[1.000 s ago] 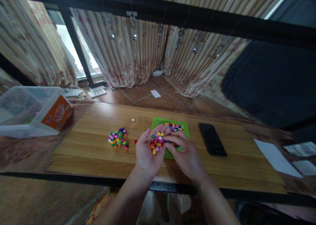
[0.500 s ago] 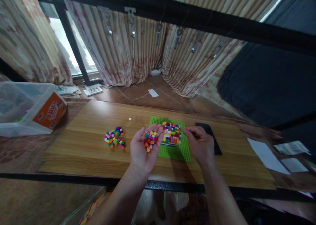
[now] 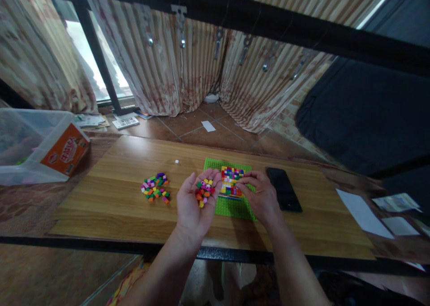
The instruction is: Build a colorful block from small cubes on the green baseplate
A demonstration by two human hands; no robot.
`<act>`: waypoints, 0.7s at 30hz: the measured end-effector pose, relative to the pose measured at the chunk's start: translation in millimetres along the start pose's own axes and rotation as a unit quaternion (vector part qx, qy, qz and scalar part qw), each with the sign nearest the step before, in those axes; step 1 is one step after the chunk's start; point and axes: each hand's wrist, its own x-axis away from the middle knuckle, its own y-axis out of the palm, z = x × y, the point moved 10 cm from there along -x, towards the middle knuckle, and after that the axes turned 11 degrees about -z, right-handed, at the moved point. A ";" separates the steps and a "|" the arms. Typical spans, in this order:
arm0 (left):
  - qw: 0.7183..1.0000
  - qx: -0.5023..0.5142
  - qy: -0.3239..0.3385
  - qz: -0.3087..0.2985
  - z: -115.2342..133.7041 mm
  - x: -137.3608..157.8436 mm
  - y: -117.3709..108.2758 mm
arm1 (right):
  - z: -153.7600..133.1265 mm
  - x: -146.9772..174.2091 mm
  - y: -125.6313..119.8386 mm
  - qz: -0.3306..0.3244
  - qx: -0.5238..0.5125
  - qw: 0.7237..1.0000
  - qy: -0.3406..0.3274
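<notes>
My left hand (image 3: 193,207) is turned palm up and cupped, holding a small heap of colourful toy bricks (image 3: 204,190). Beside it, a green studded baseplate (image 3: 231,209) lies on the table, bearing a block of tightly packed multicoloured bricks (image 3: 231,174). My right hand (image 3: 260,194) reaches over the right side of that block. Its thumb and index fingertips are pinched close together at the bricks; whatever is between them is too small to make out. The fingers cover part of the block's right edge.
Loose bricks (image 3: 156,187) lie in a pile on the wooden table (image 3: 110,198), left of my hands. One white brick (image 3: 177,161) sits apart. A black phone (image 3: 284,189) lies to the right. At far left stands a clear plastic bin (image 3: 30,176). White paper (image 3: 363,214) lies at right.
My right hand has moved left from beside the baseplate onto the brick block, uncovering more of the phone. The left hand stays in place with its bricks.
</notes>
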 end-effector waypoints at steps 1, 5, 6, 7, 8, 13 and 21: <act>1.000 -0.004 -0.001 -0.002 -0.2 0.1 0.6 | -0.6 -0.4 0.7 0.002 0.000 1.000 0.001; 1.000 -0.011 -0.004 -0.006 -0.4 1.3 2.2 | 7.8 -1.3 1.7 0.021 -0.022 0.999 0.036; 1.000 -0.009 -0.003 -0.005 -0.2 1.6 2.0 | 11.8 -1.3 2.2 0.024 -0.035 0.998 0.049; 1.000 -0.007 -0.002 -0.003 0.1 1.9 1.6 | 16.0 -1.0 2.7 0.029 -0.049 0.996 0.061; 1.000 -0.007 -0.002 0.000 0.3 2.1 1.1 | 20.1 -0.6 3.2 0.034 -0.064 0.995 0.072; 1.000 -0.018 -0.007 0.000 0.8 1.8 0.0 | 39.0 1.2 10.0 0.040 -0.105 0.986 0.126; 0.999 -0.034 -0.015 -0.010 -0.2 2.4 3.4 | 43.1 1.2 12.9 0.046 -0.098 0.983 0.150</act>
